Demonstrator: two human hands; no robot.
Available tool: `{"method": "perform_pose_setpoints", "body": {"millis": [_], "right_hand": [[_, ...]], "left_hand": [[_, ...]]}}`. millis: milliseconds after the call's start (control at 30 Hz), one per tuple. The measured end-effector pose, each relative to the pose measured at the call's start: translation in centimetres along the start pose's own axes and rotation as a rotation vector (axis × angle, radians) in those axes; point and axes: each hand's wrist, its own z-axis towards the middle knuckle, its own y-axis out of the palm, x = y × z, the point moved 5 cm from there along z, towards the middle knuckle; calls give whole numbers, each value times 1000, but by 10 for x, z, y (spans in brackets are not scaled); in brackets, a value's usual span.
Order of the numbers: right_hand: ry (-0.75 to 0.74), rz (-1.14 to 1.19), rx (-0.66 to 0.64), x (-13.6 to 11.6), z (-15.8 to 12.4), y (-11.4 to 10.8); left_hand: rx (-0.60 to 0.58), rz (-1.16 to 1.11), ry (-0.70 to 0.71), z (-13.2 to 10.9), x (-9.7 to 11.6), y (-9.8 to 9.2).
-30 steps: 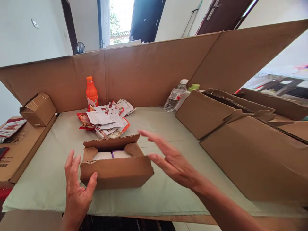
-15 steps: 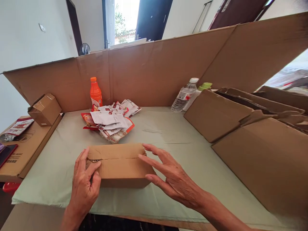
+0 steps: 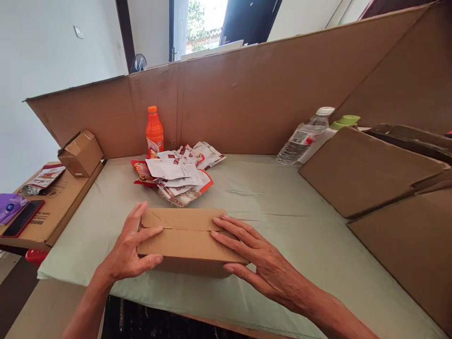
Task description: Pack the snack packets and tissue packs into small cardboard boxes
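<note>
In front of me a closed brown cardboard box (image 3: 190, 245) lies lengthwise on the cloth-covered table, a seam running along its top. My left hand (image 3: 132, 252) is at its left end, fingers spread, the index finger lying on the top near the seam and the thumb at the front edge. Over the right end rests my right hand (image 3: 256, 259), its fingers stretched flat on the top and its thumb by the front face. Both hands are open. Just behind the box is a pile of snack packets (image 3: 176, 174).
An orange bottle (image 3: 154, 129) stands behind the packets. Toward the right, a clear water bottle (image 3: 303, 139) leans beside large open cartons (image 3: 367, 174). A small box (image 3: 81, 153) and a phone (image 3: 24, 219) are at the left. A cardboard wall (image 3: 247, 103) closes the back.
The view has swung right and down a little, toward the box. The left index finger now lies along the seam, and the gap at the left of the flaps has closed. The right fingers now rest on top.
</note>
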Motion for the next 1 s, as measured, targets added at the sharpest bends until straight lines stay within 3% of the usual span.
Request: {"method": "perform_pose_setpoints", "body": {"millis": [67,167,333,500,633,767,867,1000], "right_hand": [[-4,-23,22,-1,-2,1],[21,-92,51,0,-11,0],[79,-107,69,6,-22,1],[180,13,22,7,1,28],[236,45,71,8,12,45],[215,81,7,17,15,55],[211,163,-60,21,41,71],[162,346,-121,4,118,111]], "left_hand": [[-75,-30,22,8,-6,7],[-59,-40,70,8,-4,8],[-29,47,100,-34,24,13],[106,116,9,-69,28,16],[155,112,4,-69,25,14],[207,123,2,-69,24,10],[292,167,-1,-78,15,-3],[422,340,-68,-97,-12,-37]]}}
